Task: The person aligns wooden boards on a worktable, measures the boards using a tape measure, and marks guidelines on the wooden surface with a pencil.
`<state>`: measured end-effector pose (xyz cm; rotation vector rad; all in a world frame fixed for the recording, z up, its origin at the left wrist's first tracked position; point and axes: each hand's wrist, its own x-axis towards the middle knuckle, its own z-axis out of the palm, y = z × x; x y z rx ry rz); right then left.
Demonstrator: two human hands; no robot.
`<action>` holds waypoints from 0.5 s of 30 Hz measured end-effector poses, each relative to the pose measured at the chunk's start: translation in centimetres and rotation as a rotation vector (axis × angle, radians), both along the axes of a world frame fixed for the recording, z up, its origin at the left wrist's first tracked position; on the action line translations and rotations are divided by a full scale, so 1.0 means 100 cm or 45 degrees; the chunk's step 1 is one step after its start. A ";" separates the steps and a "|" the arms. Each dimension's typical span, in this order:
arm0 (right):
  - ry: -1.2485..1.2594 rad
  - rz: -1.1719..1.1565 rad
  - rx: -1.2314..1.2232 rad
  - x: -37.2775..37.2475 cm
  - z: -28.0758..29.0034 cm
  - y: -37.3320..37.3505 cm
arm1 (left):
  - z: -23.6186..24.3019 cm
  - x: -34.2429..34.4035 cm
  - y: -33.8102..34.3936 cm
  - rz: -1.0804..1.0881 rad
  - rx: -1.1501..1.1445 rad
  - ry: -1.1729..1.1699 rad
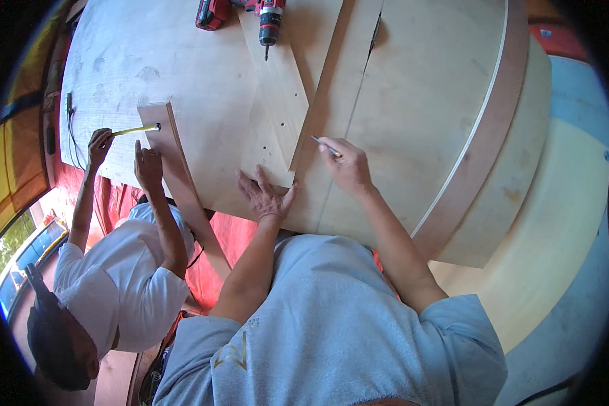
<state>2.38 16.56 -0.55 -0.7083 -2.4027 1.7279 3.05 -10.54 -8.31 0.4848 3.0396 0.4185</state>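
Where left hand (267, 198) lies: near edge of desk (419, 95), grip apart
Right hand (346, 164): grip clamped on pencil (316, 139)
Drill (271, 20): well from that edge

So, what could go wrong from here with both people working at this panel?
1. The drill lies with its bit pointing toward the wearer; a knock might send it rolling.
2. The left hand rests by the lower end of the strip, the right hand holding a pencil nearby; if the strip is loose, which I can't tell, marks could stray.
3. The brown board overhangs the panel; a bump could upset the co-worker's tape.
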 end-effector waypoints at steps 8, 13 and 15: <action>0.241 0.031 0.537 0.013 -0.012 -0.052 | 0.000 0.003 0.000 -0.005 0.030 0.000; 0.179 0.025 0.426 0.009 0.005 -0.041 | 0.000 0.001 0.002 0.071 -0.043 -0.106; 0.240 -0.081 0.451 -0.001 0.015 -0.029 | -0.002 -0.004 0.003 0.037 -0.033 -0.075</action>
